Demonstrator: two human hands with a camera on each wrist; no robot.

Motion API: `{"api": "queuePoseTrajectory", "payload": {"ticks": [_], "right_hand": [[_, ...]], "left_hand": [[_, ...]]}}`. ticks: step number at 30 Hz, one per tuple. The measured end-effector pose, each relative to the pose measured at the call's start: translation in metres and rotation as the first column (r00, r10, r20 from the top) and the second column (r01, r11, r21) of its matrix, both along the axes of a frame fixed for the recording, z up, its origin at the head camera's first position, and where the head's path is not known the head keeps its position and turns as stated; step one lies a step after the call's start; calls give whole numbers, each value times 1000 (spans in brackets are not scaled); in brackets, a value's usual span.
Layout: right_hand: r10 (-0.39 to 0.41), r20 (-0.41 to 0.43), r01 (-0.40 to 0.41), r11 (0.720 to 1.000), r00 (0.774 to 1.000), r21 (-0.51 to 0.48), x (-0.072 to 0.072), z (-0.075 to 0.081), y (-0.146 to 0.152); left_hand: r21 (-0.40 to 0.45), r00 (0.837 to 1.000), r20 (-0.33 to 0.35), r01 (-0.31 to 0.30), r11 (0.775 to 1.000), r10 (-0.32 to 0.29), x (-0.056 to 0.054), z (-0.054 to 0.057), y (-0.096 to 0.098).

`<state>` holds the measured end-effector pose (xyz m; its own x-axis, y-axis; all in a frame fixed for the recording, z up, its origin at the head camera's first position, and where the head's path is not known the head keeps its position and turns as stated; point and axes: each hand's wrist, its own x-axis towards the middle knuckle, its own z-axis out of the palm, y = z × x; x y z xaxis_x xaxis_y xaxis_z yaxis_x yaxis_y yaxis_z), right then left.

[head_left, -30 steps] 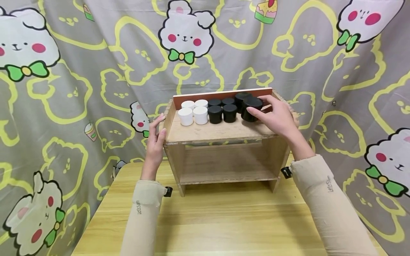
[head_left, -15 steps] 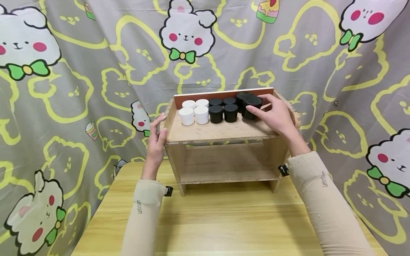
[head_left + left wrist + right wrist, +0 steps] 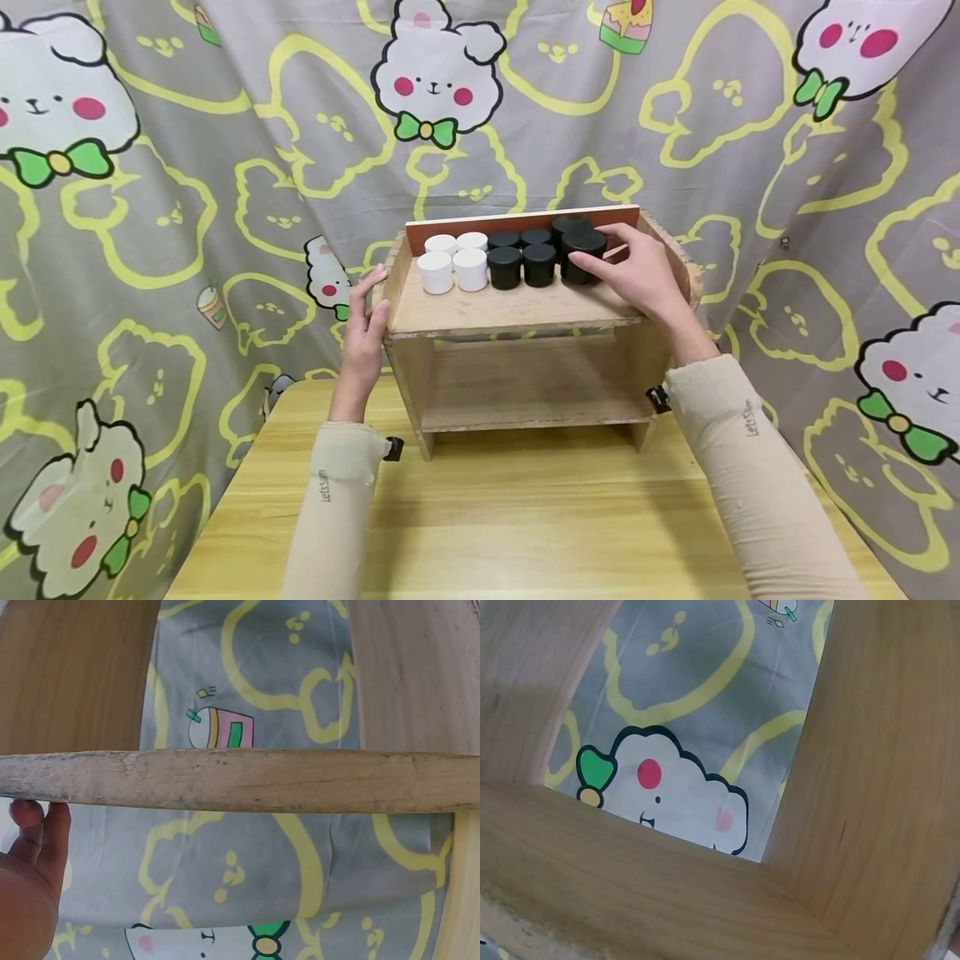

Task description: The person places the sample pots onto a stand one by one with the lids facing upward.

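Observation:
On the top board of a small wooden shelf (image 3: 517,312), my right hand (image 3: 645,271) holds a large black jar (image 3: 582,257) between thumb and fingers. The jar stands upright at the right end, in front of another large black jar (image 3: 572,223). To its left are several smaller black jars (image 3: 505,268) and several white jars (image 3: 470,271), in two rows. My left hand (image 3: 366,337) rests against the shelf's left side panel. In the left wrist view, the fingertips of my left hand (image 3: 34,885) touch the panel's edge (image 3: 247,780). The right wrist view shows mainly the shelf's inner boards (image 3: 885,765).
The shelf stands on a yellow wood-grain table (image 3: 510,517). Its lower board (image 3: 536,383) lies under the jars' level. A reddish back strip (image 3: 517,223) runs behind the jars. A grey patterned curtain (image 3: 247,125) hangs behind and on both sides.
My right hand has brought the large black jar slightly left and set it upright, in line with the front row; it was tilted before. My left hand has stayed in place.

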<state>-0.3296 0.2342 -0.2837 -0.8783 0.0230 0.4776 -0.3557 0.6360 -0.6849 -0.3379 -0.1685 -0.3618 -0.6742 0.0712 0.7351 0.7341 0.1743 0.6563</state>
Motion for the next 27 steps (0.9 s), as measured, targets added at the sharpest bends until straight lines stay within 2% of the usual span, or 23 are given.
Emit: {"api": "queuePoseTrajectory", "payload": {"ticks": [27], "right_hand": [[22,44,-23,999,999,22,2,0,0]], "left_hand": [[-6,999,33,-16,1000,17,3,2,0]]}}
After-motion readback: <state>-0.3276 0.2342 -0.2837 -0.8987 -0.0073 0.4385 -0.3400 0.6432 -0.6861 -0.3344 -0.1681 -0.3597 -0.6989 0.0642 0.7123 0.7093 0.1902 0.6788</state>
